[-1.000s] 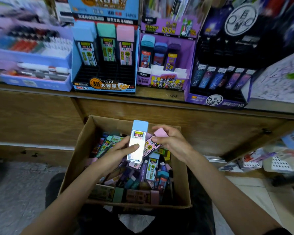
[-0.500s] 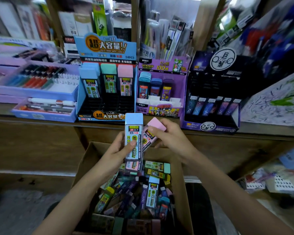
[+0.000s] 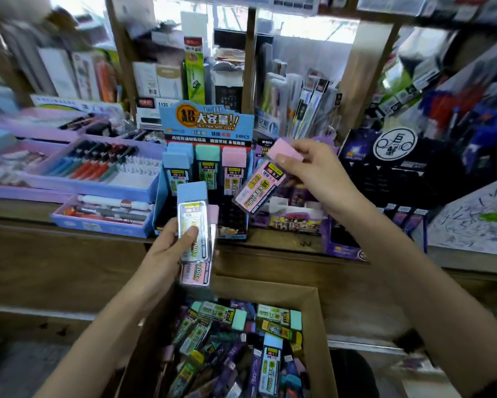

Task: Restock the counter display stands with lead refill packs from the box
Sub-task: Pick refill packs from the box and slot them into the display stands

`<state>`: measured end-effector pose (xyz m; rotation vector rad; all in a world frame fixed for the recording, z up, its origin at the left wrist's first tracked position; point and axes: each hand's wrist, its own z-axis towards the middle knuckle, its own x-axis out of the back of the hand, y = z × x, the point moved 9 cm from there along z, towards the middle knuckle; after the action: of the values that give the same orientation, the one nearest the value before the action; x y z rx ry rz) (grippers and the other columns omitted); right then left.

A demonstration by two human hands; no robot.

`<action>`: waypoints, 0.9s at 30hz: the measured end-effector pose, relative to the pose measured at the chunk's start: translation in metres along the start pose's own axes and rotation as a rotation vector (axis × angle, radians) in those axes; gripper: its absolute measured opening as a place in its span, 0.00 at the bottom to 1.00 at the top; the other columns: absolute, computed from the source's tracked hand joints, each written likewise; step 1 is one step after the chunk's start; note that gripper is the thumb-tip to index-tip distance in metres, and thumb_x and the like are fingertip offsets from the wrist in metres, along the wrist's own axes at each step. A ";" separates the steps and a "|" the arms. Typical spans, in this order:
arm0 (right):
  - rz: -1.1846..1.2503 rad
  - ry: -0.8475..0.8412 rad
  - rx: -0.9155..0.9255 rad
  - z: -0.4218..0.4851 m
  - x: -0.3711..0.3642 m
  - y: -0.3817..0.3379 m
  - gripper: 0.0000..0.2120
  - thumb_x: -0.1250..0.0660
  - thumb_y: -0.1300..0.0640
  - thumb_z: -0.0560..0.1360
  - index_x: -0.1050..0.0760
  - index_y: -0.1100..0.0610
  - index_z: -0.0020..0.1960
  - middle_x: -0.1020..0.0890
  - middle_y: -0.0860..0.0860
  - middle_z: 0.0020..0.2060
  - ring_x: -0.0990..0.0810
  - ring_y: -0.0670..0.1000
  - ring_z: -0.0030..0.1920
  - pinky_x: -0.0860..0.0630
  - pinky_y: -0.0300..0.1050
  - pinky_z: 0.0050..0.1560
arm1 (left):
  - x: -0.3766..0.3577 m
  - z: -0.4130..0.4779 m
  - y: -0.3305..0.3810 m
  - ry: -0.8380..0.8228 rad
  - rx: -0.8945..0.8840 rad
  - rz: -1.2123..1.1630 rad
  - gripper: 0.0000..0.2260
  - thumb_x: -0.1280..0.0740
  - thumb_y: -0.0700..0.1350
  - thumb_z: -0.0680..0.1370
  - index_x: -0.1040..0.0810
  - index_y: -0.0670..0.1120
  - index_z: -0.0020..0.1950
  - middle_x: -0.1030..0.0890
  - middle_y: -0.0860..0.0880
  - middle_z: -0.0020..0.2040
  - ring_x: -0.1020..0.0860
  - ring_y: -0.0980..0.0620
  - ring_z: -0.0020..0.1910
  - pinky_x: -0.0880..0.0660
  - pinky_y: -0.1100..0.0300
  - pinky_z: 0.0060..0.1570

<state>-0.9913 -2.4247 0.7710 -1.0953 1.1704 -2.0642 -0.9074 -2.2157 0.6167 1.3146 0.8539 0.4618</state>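
The right hand [image 3: 319,173] pinches a pink-capped pack [image 3: 264,179] by its cap end, thumb on top, so the pack hangs tilted in the air just in front of the pink column of the blue display stand [image 3: 159,208], which sits at the front edge of the tabletop [image 3: 270,248]. The left hand [image 3: 166,248] grips a blue-capped pack [image 3: 192,222] upright with the thumb across its face, and a second pink pack [image 3: 197,275] is stacked behind it. Many more packs lie loose in the box [image 3: 316,311] below the tabletop's front edge. The packs look like light, stiff plastic cases with glossy, likely slippery faces. A pinch on the narrow long sides seems surer than one on the cap, which might pull off.
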 end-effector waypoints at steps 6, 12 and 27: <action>-0.329 0.008 0.241 0.040 -0.034 -0.035 0.05 0.34 0.57 0.76 0.26 0.57 0.50 0.21 0.52 0.45 0.24 0.51 0.46 0.30 0.40 0.42 | 0.021 -0.003 0.019 0.062 -0.023 0.012 0.13 0.36 0.49 0.73 0.23 0.52 0.56 0.16 0.48 0.48 0.17 0.49 0.44 0.20 0.58 0.38; -0.674 -0.096 0.318 0.053 -0.081 -0.017 0.08 0.35 0.55 0.77 0.24 0.57 0.54 0.21 0.57 0.47 0.27 0.55 0.50 0.35 0.45 0.41 | 0.027 -0.008 0.023 0.065 -0.034 0.020 0.16 0.37 0.48 0.73 0.26 0.51 0.61 0.16 0.49 0.48 0.17 0.48 0.44 0.20 0.59 0.38; -0.741 -0.235 0.261 0.069 -0.087 -0.009 0.13 0.33 0.55 0.75 0.23 0.57 0.58 0.21 0.59 0.52 0.26 0.57 0.54 0.30 0.48 0.52 | 0.033 -0.003 0.018 0.067 -0.032 0.069 0.15 0.37 0.50 0.74 0.27 0.53 0.61 0.17 0.47 0.52 0.18 0.43 0.50 0.20 0.54 0.42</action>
<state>-0.8870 -2.3864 0.7650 -1.7523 0.3738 -2.4192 -0.8858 -2.1856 0.6248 1.3083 0.8554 0.5742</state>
